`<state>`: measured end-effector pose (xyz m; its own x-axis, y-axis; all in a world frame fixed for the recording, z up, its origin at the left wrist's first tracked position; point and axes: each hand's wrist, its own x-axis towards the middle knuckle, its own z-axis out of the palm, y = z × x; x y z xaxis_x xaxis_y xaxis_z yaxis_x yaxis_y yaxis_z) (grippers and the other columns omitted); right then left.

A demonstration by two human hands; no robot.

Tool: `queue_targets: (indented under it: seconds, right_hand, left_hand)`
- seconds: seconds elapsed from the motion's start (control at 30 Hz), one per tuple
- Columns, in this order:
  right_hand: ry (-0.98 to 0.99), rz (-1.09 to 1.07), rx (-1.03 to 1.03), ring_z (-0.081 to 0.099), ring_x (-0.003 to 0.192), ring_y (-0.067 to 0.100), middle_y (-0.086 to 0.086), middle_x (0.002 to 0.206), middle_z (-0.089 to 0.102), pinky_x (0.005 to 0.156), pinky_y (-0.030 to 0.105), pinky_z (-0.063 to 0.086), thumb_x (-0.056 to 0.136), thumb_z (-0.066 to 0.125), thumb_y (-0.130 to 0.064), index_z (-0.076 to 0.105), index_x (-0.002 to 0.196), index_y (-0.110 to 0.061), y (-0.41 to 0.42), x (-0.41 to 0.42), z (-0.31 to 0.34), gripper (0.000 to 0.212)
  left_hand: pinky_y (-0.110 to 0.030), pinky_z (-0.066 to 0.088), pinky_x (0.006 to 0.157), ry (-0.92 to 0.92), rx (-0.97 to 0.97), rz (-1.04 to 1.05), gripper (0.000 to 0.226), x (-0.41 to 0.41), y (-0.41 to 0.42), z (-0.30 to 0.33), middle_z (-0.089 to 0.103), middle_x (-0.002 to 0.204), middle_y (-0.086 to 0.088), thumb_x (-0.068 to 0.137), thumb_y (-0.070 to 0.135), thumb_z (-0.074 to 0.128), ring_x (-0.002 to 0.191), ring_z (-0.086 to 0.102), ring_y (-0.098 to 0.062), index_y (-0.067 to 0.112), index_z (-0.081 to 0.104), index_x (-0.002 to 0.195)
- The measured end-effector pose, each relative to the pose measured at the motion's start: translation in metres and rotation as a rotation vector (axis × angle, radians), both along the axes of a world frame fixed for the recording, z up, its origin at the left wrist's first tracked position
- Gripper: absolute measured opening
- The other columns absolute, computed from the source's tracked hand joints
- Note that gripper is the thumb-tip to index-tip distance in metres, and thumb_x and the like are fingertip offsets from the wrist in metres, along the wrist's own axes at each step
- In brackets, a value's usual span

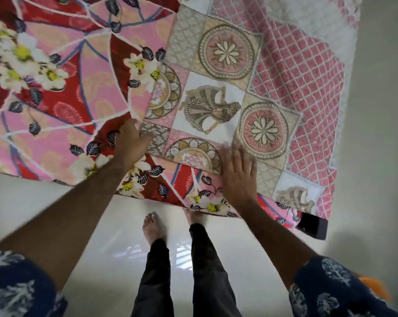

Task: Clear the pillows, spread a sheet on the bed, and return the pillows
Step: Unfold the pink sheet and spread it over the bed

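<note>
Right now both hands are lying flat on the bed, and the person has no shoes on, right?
Not quite. Only the right hand lies flat, on the medallion-patterned sheet. The left hand grips the red flowered sheet, as the head view shows. The feet are indeed bare.

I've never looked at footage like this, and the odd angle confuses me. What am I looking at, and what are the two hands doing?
There is one picture, from a camera worn on a person's head, looking down; hence the legs and bare feet on the pale floor. No machine here, only two bare hands. The left hand has a grip on the edge of the red floral sheet. The right hand lies flat, fingers straight, on the patterned sheet with medallions beneath it. A dark phone-like object lies at the bed's corner. No pillows show.
</note>
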<state>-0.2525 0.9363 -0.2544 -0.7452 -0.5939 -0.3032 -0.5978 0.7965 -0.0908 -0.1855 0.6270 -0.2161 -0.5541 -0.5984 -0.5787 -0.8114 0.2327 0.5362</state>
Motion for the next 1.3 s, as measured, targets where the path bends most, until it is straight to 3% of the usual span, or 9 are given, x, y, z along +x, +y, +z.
queue_targets:
  seconds: [0.17, 0.37, 0.5, 0.6, 0.7, 0.77, 0.93, 1.1, 1.3]
  right_hand:
    - [0.057, -0.281, 0.001, 0.023, 0.152, 0.035, 0.012, 0.167, 0.021, 0.119, 0.061, 0.025, 0.085, 0.07, -0.01, 0.017, 0.161, -0.017, 0.038, -0.004, 0.0, 0.093]
    - [0.079, -0.323, 0.121, 0.027, 0.151, 0.036, 0.014, 0.164, 0.029, 0.118, 0.06, 0.028, 0.086, 0.074, -0.018, 0.02, 0.16, -0.022, 0.081, -0.02, 0.003, 0.092]
    - [0.056, -0.303, 0.235, 0.022, 0.151, 0.043, 0.02, 0.166, 0.019, 0.11, 0.066, 0.037, 0.083, 0.07, 0.002, 0.014, 0.162, -0.024, 0.123, -0.022, 0.014, 0.1]
    - [-0.001, -0.322, 0.225, 0.039, 0.143, 0.045, 0.019, 0.166, 0.02, 0.095, 0.062, 0.051, 0.092, 0.062, 0.001, 0.019, 0.162, -0.024, 0.152, -0.027, 0.028, 0.085]
    - [-0.001, -0.285, 0.201, 0.064, 0.113, 0.048, 0.017, 0.165, 0.024, 0.08, 0.054, 0.055, 0.094, 0.056, 0.0, 0.025, 0.16, -0.019, 0.18, -0.034, 0.04, 0.075]
    - [-0.015, -0.237, 0.207, 0.067, 0.105, 0.049, 0.018, 0.164, 0.028, 0.077, 0.053, 0.058, 0.091, 0.063, -0.004, 0.025, 0.16, -0.017, 0.199, -0.031, 0.049, 0.08]
    - [-0.068, -0.171, 0.222, 0.06, 0.119, 0.048, 0.017, 0.166, 0.023, 0.081, 0.053, 0.054, 0.093, 0.061, -0.009, 0.016, 0.161, -0.012, 0.239, -0.003, 0.088, 0.082]
    - [-0.091, -0.123, 0.271, 0.059, 0.122, 0.044, 0.015, 0.167, 0.018, 0.077, 0.05, 0.055, 0.096, 0.048, -0.005, 0.011, 0.162, -0.013, 0.288, 0.024, 0.101, 0.076]
    - [-0.076, -0.068, 0.252, 0.067, 0.106, 0.049, 0.035, 0.146, 0.046, 0.05, 0.048, 0.056, 0.078, 0.053, 0.012, 0.038, 0.15, 0.006, 0.297, 0.058, 0.078, 0.074]
  left_hand:
    - [-0.034, 0.038, 0.088, 0.054, 0.085, -0.036, 0.062, -0.004, 0.015, -0.012, 0.051, 0.13, -0.008, 0.097, 0.034, 0.064, 0.11, 0.051, -0.024, 0.009, 0.03, 0.142]
    - [-0.041, 0.048, 0.093, 0.171, 0.095, -0.03, 0.054, 0.007, 0.008, -0.024, 0.062, 0.13, -0.007, 0.095, 0.034, 0.067, 0.111, 0.06, -0.028, 0.013, 0.046, 0.14]
    - [-0.038, 0.05, 0.073, 0.292, 0.191, -0.017, 0.028, 0.02, 0.018, -0.017, 0.069, 0.11, -0.002, 0.099, 0.024, 0.06, 0.084, 0.063, -0.022, 0.022, 0.06, 0.127]
    - [-0.029, 0.048, 0.056, 0.335, 0.298, 0.025, 0.024, 0.032, 0.026, -0.008, 0.067, 0.107, 0.004, 0.103, 0.018, 0.056, 0.076, 0.058, -0.013, 0.022, 0.058, 0.126]
    - [-0.027, 0.051, 0.065, 0.36, 0.344, 0.043, 0.02, 0.048, 0.036, 0.004, 0.067, 0.109, 0.006, 0.103, 0.019, 0.056, 0.088, 0.061, -0.01, 0.025, 0.059, 0.122]
    - [-0.024, 0.05, 0.057, 0.352, 0.338, 0.053, 0.017, 0.061, 0.055, 0.013, 0.068, 0.106, 0.003, 0.103, 0.019, 0.056, 0.081, 0.06, -0.011, 0.028, 0.061, 0.117]
    - [-0.022, 0.047, 0.056, 0.349, 0.271, 0.084, 0.02, 0.098, 0.116, 0.039, 0.068, 0.094, 0.021, 0.102, 0.015, 0.056, 0.073, 0.062, 0.002, 0.032, 0.058, 0.11]
    - [-0.022, 0.041, 0.039, 0.245, 0.205, 0.033, 0.017, 0.138, 0.155, 0.032, 0.062, 0.089, 0.0, 0.102, 0.017, 0.057, 0.065, 0.052, -0.018, 0.017, 0.058, 0.119]
    - [-0.043, 0.053, 0.072, 0.158, 0.025, 0.112, 0.028, 0.167, 0.17, 0.004, 0.067, 0.112, -0.018, 0.101, 0.03, 0.057, 0.086, 0.064, -0.038, 0.02, 0.054, 0.127]
